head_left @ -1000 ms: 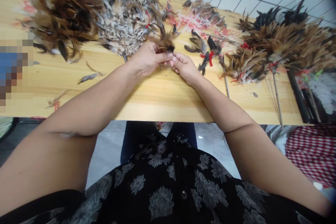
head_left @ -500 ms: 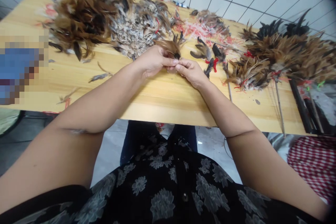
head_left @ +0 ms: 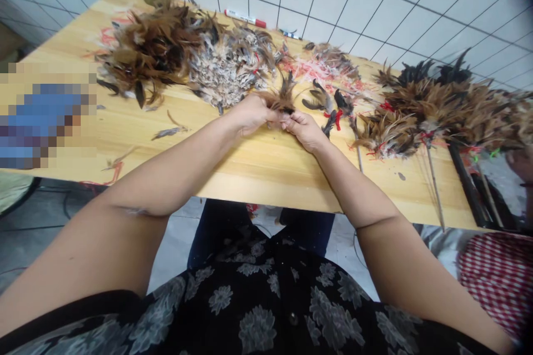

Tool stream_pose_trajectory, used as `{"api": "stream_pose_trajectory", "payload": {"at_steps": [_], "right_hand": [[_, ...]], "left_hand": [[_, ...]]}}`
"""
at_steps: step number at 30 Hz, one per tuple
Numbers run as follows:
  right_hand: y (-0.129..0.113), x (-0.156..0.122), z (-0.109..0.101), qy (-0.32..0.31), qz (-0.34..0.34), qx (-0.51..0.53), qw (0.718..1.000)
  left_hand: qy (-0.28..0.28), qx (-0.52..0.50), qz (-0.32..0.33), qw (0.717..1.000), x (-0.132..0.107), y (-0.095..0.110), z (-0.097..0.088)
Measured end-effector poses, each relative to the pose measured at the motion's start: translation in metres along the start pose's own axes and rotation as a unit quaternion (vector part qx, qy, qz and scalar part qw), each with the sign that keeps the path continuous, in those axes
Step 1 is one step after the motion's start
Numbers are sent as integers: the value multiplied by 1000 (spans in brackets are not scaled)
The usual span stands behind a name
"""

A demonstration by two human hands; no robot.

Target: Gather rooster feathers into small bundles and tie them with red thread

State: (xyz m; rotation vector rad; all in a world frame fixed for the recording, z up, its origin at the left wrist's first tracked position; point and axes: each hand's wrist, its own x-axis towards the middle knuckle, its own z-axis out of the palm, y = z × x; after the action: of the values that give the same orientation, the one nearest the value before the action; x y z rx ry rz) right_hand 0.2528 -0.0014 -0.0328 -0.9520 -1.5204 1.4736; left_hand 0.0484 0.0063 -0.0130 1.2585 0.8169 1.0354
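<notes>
Brown feather tuft (head_left: 283, 101) – plumes fanning away from the body, base toward the fingertips – is pinched in the left hand (head_left: 255, 114), the nearer one. Right hand (head_left: 306, 131) meets it at the base, fingers bent together; whether they grip it, I cannot tell. Dark feathers (head_left: 329, 123) with red ties lie just beyond the right hand, a pale feather heap (head_left: 230, 69) behind the left.
</notes>
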Motion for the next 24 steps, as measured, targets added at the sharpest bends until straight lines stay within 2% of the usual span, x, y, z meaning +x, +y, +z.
{"api": "stream_pose_trajectory", "payload": {"at_steps": [2, 4, 7, 9, 11, 14, 19, 24], "right_hand": [[-5, 0, 4, 6, 17, 28, 999], [-11, 0, 8, 23, 36, 67, 997], [-22, 0, 12, 61, 69, 107, 990], [-29, 0, 13, 88, 92, 123, 984], [-36, 0, 14, 109, 111, 135, 978], [-43, -1, 15, 125, 124, 141, 974], [-42, -3, 16, 127, 117, 137, 975], [-35, -3, 14, 140, 107, 134, 975]], "left_hand": [[-1, 14, 14, 1000, 1, 3, -2], [29, 36, 33, 998, 2, 8, -10], [124, 91, 64, 986, 1, 22, -33], [192, 153, 78, 966, -2, 31, -51], [232, 230, 81, 942, -4, 37, -66], [224, 318, 70, 919, -4, 35, -77], [184, 339, 60, 921, -3, 26, -78], [187, 406, 39, 894, -5, 26, -80]]}}
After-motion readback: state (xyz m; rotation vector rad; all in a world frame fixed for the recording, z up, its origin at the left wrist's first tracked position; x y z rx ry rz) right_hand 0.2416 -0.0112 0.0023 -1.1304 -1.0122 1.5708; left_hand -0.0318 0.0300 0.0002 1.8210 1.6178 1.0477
